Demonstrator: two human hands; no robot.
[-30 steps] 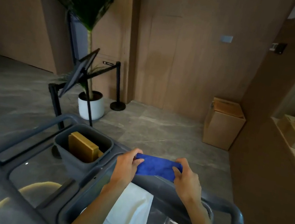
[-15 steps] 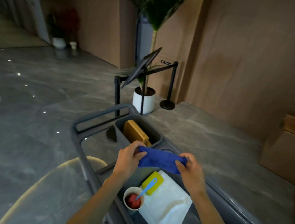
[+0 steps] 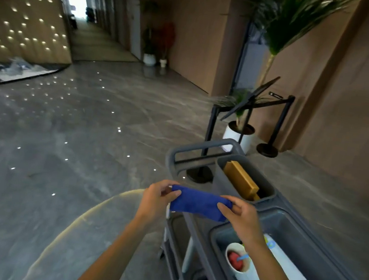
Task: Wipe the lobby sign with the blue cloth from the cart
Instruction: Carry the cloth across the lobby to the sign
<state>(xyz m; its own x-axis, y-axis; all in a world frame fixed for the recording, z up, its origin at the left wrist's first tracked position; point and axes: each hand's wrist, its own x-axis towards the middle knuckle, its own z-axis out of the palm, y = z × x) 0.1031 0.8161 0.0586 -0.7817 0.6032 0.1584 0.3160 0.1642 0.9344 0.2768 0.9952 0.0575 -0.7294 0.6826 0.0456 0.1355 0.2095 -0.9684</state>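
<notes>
Blue cloth (image 3: 199, 205), folded into a long strip, held up over the near-left edge of the grey cart (image 3: 291, 216), stretched between both hands. Left hand (image 3: 157, 201) pinches its left end, thumb on top, fingers curled behind. Right hand (image 3: 242, 215) pinches its right end the same way. Lobby sign (image 3: 249, 99), a dark tilted panel on a thin stand, sits well beyond the cart, just in front of a potted palm (image 3: 241, 133) in a white pot, between two black barrier posts (image 3: 275, 126). Cart bin (image 3: 244, 172) at far end holds a tan block (image 3: 241, 178). Near tray holds a white cup (image 3: 236, 260) with something red inside, and white sheets (image 3: 288, 270). Grey polished floor (image 3: 59, 146), corridor running off to the left.
</notes>
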